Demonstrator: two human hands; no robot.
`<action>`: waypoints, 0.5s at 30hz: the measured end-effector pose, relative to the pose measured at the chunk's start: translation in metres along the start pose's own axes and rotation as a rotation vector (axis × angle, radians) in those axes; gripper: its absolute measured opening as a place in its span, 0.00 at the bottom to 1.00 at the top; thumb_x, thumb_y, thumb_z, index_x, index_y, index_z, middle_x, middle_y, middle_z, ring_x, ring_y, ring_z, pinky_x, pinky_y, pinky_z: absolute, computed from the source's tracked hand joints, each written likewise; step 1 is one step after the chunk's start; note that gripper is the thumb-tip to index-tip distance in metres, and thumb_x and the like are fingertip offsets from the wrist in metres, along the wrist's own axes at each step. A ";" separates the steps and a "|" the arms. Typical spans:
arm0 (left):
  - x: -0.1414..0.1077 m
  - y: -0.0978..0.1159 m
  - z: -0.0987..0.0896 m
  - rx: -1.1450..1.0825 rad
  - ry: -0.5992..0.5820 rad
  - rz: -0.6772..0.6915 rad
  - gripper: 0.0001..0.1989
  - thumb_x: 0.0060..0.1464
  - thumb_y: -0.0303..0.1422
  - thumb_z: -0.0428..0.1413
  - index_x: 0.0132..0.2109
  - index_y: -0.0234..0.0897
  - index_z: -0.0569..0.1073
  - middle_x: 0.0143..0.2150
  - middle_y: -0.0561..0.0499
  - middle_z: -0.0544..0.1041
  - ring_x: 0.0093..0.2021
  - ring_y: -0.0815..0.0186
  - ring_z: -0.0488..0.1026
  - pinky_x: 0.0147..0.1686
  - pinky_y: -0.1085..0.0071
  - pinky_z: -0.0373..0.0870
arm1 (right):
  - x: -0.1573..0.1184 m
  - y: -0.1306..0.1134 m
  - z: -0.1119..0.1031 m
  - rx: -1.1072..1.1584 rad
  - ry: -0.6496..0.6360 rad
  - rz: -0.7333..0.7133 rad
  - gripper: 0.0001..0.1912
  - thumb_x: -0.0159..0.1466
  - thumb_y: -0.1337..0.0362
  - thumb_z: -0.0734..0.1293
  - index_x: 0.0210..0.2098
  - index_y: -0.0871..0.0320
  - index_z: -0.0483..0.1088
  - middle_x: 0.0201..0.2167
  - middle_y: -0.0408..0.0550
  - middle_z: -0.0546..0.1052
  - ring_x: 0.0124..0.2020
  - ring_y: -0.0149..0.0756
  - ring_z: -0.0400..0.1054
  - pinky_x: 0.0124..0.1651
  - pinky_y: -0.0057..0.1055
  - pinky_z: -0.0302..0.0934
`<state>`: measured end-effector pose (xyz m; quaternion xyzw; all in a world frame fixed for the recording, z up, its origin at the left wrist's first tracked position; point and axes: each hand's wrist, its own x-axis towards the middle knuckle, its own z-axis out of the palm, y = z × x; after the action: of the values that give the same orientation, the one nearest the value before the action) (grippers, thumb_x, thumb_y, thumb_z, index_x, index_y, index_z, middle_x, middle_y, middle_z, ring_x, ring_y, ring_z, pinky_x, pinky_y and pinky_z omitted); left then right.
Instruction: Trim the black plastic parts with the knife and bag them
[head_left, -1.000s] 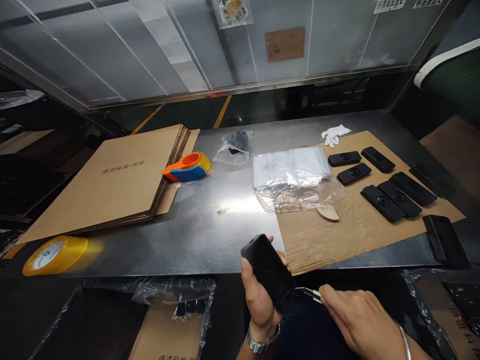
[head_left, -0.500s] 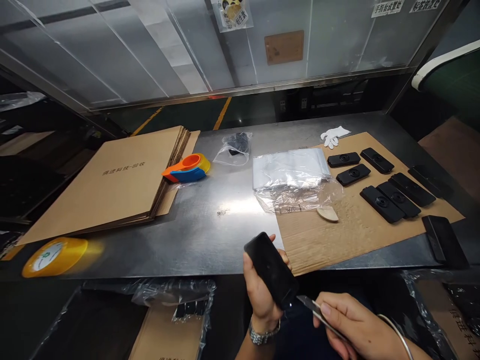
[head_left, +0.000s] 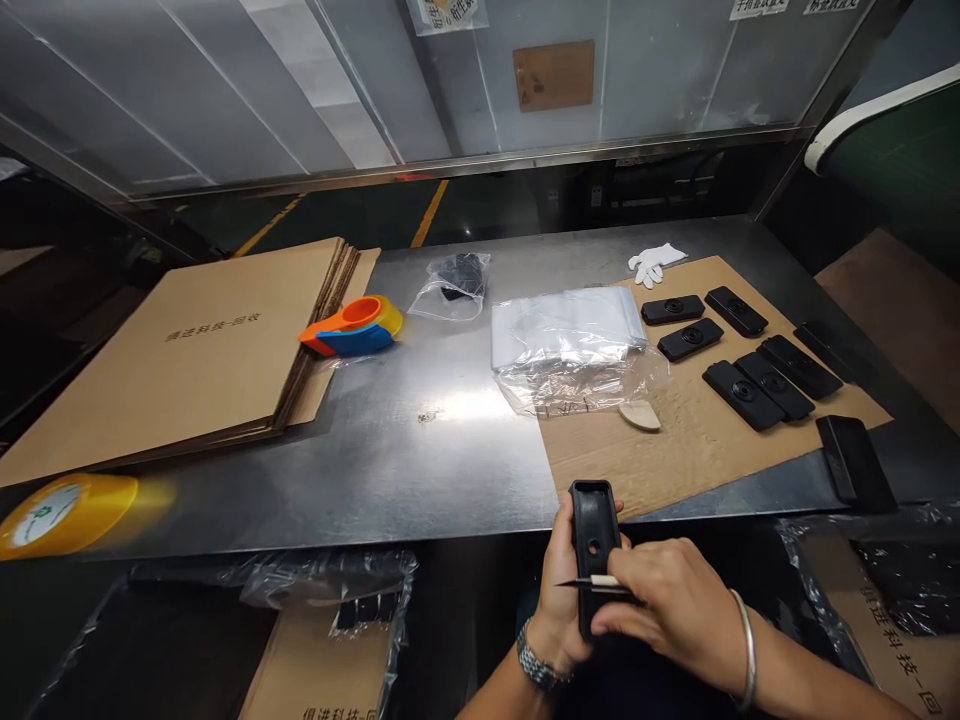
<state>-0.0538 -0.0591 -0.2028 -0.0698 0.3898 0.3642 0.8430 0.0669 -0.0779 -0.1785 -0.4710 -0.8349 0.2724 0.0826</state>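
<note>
A black plastic part [head_left: 594, 515], hollow side up with a small hole in it, is held in my left hand [head_left: 556, 590], its fingers wrapped round the sides. My right hand [head_left: 667, 600] grips a slim knife [head_left: 604, 582], whose dark, pointed blade lies across the lower half of the part and points left. Both hands are in front of the table's near edge. On a flat cardboard sheet [head_left: 675, 450] to the right lie several similar black parts [head_left: 690, 339], with a white glove [head_left: 654, 264] by the sheet's far corner.
Clear plastic bags [head_left: 566, 335] lie mid-table beside a curved beige piece [head_left: 640, 416]. Leftward are an orange and blue tape dispenser [head_left: 352, 328], a cardboard stack [head_left: 180, 350] and a yellow tape roll [head_left: 67, 515]. Plastic-lined boxes [head_left: 322, 650] stand below the table edge.
The part in my left hand has turned to show its hollow side and stands more upright. My right hand has moved left, bringing the knife across it. The view has shifted slightly.
</note>
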 end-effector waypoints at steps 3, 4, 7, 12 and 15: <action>0.000 -0.002 0.000 0.005 0.032 -0.026 0.26 0.50 0.51 0.48 0.37 0.28 0.73 0.19 0.47 0.72 0.19 0.69 0.67 0.21 0.76 0.60 | -0.001 -0.001 0.000 -0.057 -0.014 0.019 0.19 0.56 0.45 0.62 0.27 0.56 0.64 0.21 0.42 0.74 0.22 0.35 0.69 0.23 0.30 0.41; 0.000 -0.003 0.000 0.004 0.039 -0.032 0.26 0.50 0.50 0.49 0.37 0.28 0.73 0.19 0.47 0.72 0.19 0.69 0.67 0.21 0.76 0.60 | -0.001 -0.002 0.000 -0.070 -0.019 0.029 0.19 0.56 0.45 0.62 0.26 0.56 0.64 0.21 0.43 0.75 0.22 0.36 0.69 0.22 0.30 0.40; 0.000 -0.005 0.000 -0.018 0.041 -0.039 0.25 0.51 0.49 0.49 0.35 0.27 0.73 0.18 0.49 0.71 0.18 0.71 0.66 0.21 0.76 0.60 | -0.001 -0.001 -0.001 -0.083 -0.029 0.066 0.19 0.56 0.46 0.63 0.25 0.56 0.64 0.20 0.43 0.75 0.21 0.37 0.70 0.22 0.30 0.40; -0.001 -0.011 -0.001 -0.043 0.016 -0.051 0.24 0.51 0.49 0.48 0.34 0.30 0.74 0.18 0.50 0.71 0.18 0.69 0.67 0.20 0.75 0.61 | 0.001 0.005 -0.002 -0.034 -0.010 0.125 0.15 0.59 0.53 0.64 0.23 0.56 0.64 0.19 0.42 0.75 0.22 0.36 0.70 0.22 0.29 0.44; -0.002 -0.017 -0.004 0.054 0.038 -0.074 0.26 0.51 0.51 0.47 0.30 0.30 0.74 0.18 0.48 0.72 0.16 0.69 0.67 0.18 0.75 0.60 | 0.003 0.011 -0.003 0.020 0.030 0.172 0.12 0.58 0.53 0.65 0.28 0.56 0.66 0.21 0.43 0.76 0.23 0.36 0.71 0.23 0.28 0.49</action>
<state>-0.0457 -0.0743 -0.2064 -0.0683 0.4125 0.3208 0.8499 0.0752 -0.0696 -0.1819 -0.5443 -0.7872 0.2797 0.0758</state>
